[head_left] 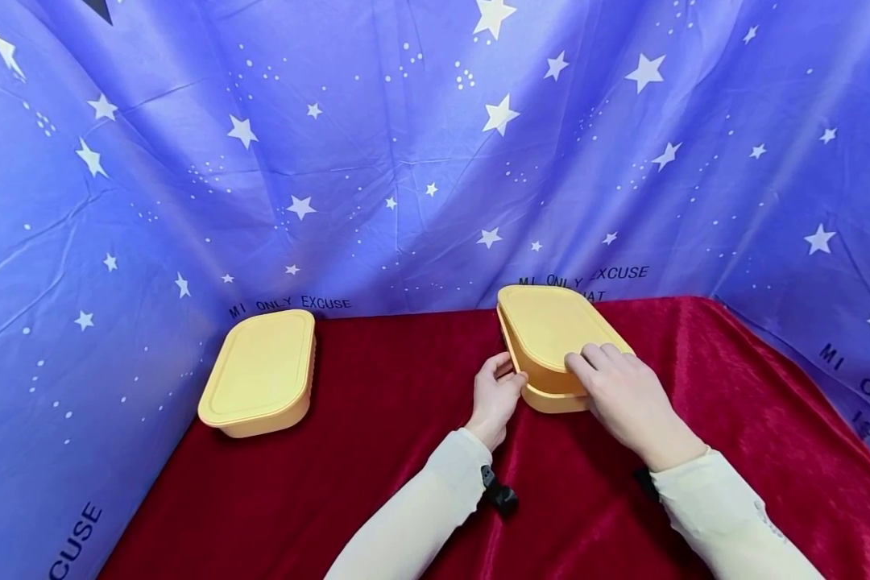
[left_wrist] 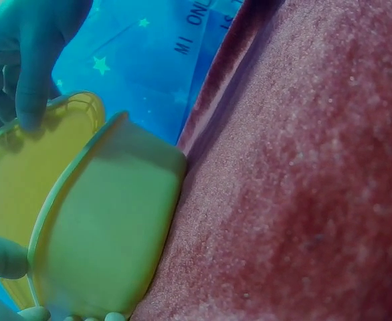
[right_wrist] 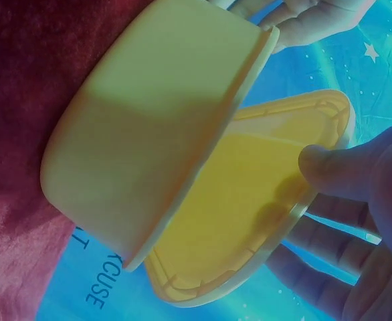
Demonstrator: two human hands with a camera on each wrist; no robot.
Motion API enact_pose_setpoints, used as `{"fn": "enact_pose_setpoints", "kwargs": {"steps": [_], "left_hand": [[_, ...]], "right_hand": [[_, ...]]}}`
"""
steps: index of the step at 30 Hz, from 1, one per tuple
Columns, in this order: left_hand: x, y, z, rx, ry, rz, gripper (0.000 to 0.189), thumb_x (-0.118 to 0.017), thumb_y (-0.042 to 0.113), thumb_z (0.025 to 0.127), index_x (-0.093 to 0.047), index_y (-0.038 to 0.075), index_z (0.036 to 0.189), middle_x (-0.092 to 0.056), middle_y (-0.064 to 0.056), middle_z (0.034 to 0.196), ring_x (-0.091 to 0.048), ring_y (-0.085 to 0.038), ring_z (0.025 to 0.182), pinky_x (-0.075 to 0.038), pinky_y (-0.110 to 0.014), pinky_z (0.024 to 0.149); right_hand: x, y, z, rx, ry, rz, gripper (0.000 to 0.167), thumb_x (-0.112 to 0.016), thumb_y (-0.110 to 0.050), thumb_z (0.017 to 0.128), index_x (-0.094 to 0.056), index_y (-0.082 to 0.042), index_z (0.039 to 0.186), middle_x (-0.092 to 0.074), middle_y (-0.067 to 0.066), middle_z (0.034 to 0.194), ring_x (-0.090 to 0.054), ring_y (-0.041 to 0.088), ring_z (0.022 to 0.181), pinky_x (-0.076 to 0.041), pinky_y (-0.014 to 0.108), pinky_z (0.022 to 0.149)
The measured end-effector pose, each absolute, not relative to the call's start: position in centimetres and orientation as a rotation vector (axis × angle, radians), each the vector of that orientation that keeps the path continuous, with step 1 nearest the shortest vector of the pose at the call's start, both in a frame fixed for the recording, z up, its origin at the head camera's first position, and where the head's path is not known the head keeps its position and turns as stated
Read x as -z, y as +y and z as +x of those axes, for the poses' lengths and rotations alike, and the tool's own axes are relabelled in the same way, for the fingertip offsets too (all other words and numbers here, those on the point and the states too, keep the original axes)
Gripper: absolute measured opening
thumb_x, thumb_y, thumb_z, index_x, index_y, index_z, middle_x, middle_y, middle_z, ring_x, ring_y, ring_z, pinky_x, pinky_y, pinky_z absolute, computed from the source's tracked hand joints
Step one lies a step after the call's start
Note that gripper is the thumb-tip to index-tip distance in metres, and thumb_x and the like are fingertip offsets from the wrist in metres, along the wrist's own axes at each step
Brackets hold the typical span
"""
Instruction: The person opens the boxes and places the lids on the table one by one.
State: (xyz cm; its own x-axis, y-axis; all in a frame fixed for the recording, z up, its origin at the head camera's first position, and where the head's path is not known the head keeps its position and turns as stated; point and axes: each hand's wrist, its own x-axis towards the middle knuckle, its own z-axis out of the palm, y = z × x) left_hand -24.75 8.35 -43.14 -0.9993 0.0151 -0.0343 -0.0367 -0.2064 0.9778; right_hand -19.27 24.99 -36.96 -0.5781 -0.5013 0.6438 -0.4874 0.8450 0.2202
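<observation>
A yellow box [right_wrist: 136,127] stands on the red cloth at the right in the head view. Its yellow lid [head_left: 561,326] is tilted, with the near edge raised off the rim and the far end close to it. My right hand [head_left: 627,399] pinches the lid's near edge, thumb underneath and fingers on top. At the box's left side, my left hand [head_left: 496,395] grips the wall, its thumb [left_wrist: 2,257] at the rim and fingertips below. What the box holds inside is hidden.
A second yellow box [head_left: 261,374], its lid on, rests at the left of the red cloth [head_left: 391,419]. Behind the table hangs a blue curtain [head_left: 377,145] with white stars and printed words. A black wrist strap [head_left: 499,493] sits on the left sleeve.
</observation>
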Motion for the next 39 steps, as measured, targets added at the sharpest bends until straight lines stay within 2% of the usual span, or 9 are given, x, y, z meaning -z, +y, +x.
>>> {"fn": "enact_pose_setpoints", "kwargs": {"steps": [8, 19, 27, 39], "left_hand": [[43.13, 8.4, -24.9, -2.427, 1.921, -0.047, 0.047, -0.065, -0.004, 0.081, -0.056, 0.003, 0.127, -0.058, -0.01, 0.116, -0.06, -0.019, 0.099, -0.051, -0.031, 0.081], [43.03, 8.4, -24.88, -2.42, 1.923, -0.07, 0.045, -0.065, -0.003, 0.081, -0.058, 0.005, 0.125, -0.058, -0.009, 0.115, -0.061, -0.018, 0.096, -0.051, -0.031, 0.08], [43.05, 8.46, -24.9, -2.432, 1.922, -0.062, 0.045, -0.065, -0.004, 0.08, -0.058, 0.004, 0.124, -0.059, -0.01, 0.114, -0.061, -0.017, 0.093, -0.052, -0.032, 0.079], [43.18, 8.53, -24.79, -2.438, 1.91, -0.067, 0.046, -0.064, -0.005, 0.08, -0.057, 0.002, 0.125, -0.058, -0.015, 0.118, -0.061, -0.018, 0.093, -0.052, -0.033, 0.079]], "right_hand": [[36.67, 25.24, -19.28, 0.017, -2.288, 0.707, 0.039, -0.068, 0.008, 0.058, -0.054, -0.004, 0.092, -0.051, 0.01, 0.08, -0.053, 0.032, 0.072, -0.045, 0.041, 0.052], [36.47, 25.28, -19.32, 0.007, -2.257, 0.686, 0.034, -0.061, 0.01, 0.061, -0.054, -0.003, 0.091, -0.051, 0.01, 0.079, -0.053, 0.033, 0.072, -0.044, 0.041, 0.05], [36.27, 25.4, -19.13, -0.027, -2.257, 0.663, 0.04, -0.063, 0.012, 0.059, -0.055, -0.004, 0.095, -0.054, 0.011, 0.085, -0.054, 0.034, 0.074, -0.046, 0.042, 0.049], [36.52, 25.6, -19.15, -0.055, -2.23, 0.66, 0.034, -0.057, 0.013, 0.064, -0.055, -0.004, 0.094, -0.052, 0.011, 0.084, -0.054, 0.033, 0.073, -0.044, 0.042, 0.047]]}}
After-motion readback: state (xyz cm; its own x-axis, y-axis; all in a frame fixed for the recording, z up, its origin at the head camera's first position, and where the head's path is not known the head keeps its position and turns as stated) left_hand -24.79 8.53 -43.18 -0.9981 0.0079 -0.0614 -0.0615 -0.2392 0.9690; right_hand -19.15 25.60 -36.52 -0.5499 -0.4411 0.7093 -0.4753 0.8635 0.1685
